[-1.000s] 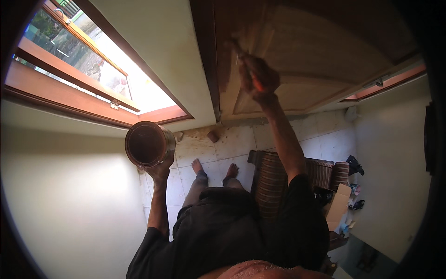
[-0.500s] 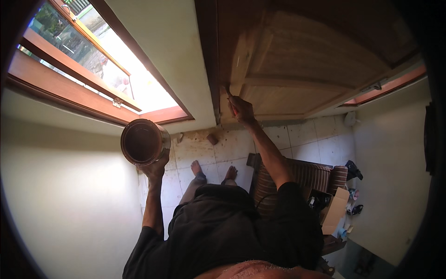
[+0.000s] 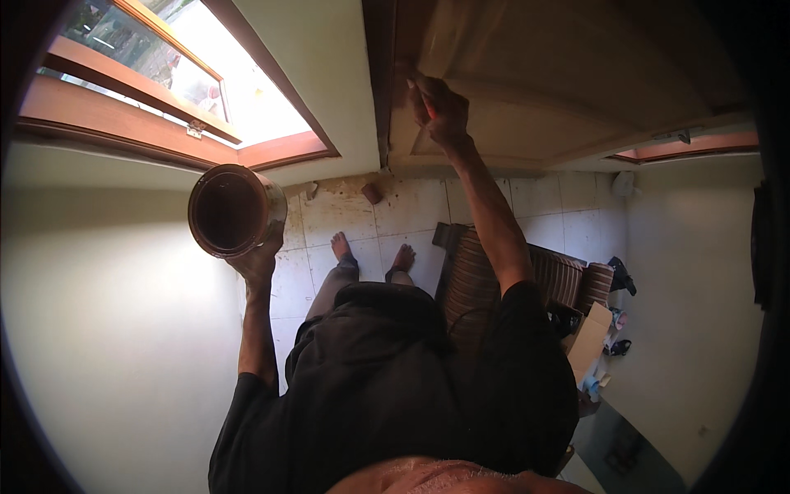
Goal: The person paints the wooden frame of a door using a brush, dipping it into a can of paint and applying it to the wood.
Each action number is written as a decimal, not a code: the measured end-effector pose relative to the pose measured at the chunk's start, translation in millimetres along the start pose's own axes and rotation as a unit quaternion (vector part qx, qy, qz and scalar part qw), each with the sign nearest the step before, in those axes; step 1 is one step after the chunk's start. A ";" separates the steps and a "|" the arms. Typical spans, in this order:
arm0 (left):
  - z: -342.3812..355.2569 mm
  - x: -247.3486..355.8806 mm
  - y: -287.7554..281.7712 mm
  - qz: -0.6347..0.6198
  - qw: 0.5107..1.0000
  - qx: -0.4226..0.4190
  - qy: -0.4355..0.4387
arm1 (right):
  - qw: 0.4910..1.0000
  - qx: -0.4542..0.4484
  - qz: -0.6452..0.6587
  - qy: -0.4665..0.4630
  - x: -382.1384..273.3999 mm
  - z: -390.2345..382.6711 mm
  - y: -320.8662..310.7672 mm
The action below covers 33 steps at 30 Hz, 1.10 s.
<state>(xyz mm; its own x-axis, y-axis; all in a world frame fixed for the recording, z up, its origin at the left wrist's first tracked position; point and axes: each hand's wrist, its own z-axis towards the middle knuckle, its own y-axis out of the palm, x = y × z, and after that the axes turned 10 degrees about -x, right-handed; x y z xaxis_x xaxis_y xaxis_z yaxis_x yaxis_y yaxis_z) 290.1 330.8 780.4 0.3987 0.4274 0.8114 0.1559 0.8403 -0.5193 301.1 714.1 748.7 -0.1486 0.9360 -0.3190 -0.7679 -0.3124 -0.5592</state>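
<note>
My left hand (image 3: 258,253) is wrapped round the lower side of a round paint can (image 3: 276,201), holding it up on the left with its open top towards me. Dark brown liquid shows inside. My right hand (image 3: 447,115) is closed round a paintbrush (image 3: 429,107) with a reddish handle. Its head is dim and seems to touch the left edge of a panelled wooden door (image 3: 510,111). Along that edge the wood is darker than the pale brown panels. A dark door frame (image 3: 379,74) runs beside it.
At the upper left is a wooden-framed window (image 3: 284,148) with its sash open. A striped sofa (image 3: 471,267) stands to the right, with a cardboard box (image 3: 589,342) on or beside it. A small brown block (image 3: 372,193) lies on the stained tiled floor (image 3: 329,216) ahead of my bare feet.
The view has shifted, and the can appears farther up and left. My right hand with the paintbrush has moved up along the door's left edge.
</note>
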 end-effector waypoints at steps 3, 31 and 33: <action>-2.3 -2.2 2.3 -0.013 1.000 0.022 0.000 | 0.990 0.123 0.009 -0.071 -8.8 6.9 -1.6; 8.2 -5.2 5.8 0.032 0.998 -0.014 0.045 | 0.985 0.132 0.034 -0.102 -41.7 72.5 -88.3; 10.9 2.3 10.7 -0.004 0.998 -0.014 0.067 | 0.982 0.134 0.120 -0.049 -70.1 80.4 -109.0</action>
<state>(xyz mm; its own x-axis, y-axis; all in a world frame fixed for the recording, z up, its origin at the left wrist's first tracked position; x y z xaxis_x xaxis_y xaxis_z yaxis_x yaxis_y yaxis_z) 282.8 344.5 779.6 0.5149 0.3713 0.7727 0.1830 0.8330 -0.5222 345.1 695.6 893.5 -0.3950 0.8557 -0.3343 -0.8378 -0.4848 -0.2512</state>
